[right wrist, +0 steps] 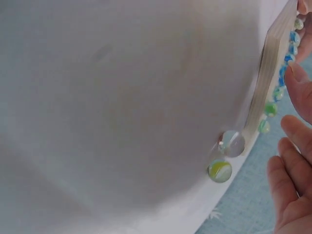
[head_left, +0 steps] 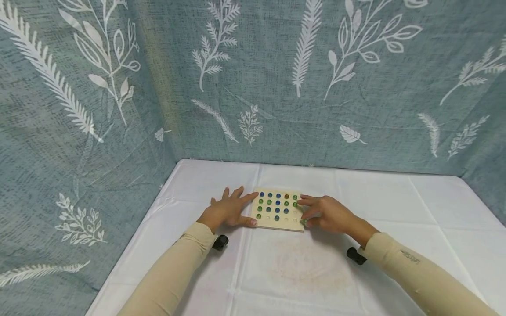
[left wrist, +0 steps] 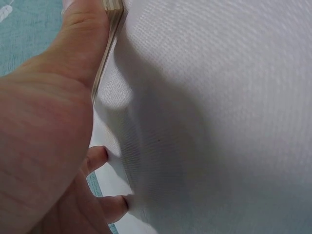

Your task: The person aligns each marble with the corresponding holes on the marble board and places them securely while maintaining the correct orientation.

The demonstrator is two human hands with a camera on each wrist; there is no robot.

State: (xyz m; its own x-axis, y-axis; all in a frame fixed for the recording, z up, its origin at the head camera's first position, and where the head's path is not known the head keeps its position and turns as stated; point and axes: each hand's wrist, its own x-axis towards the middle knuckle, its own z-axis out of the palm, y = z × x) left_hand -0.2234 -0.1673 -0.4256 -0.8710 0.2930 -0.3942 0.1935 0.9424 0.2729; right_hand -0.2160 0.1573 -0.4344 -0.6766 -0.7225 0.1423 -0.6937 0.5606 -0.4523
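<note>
A pale wooden board [head_left: 281, 226] lies on the table, with rows of round hollows holding blue, green and amber glass marbles [head_left: 278, 202]. My left hand [head_left: 227, 210] is spread at its left side, thumb at the near corner and index finger at the far corner. In the left wrist view the thumb [left wrist: 80, 44] lies along the board's layered edge. Over the right edge reaches my right hand [head_left: 330, 214], fingers loosely bent and thumb apart from them. Just past that edge, a clear marble [right wrist: 233, 143] and a yellow-green marble [right wrist: 220, 170] sit on the cloth.
A white cloth [head_left: 292, 272] with fold creases covers the table. Blue-green leaf-patterned curtains [head_left: 269, 87] hang behind and to the left. Black wrist cameras [head_left: 220, 242] stick out under both beige sleeves [head_left: 178, 263].
</note>
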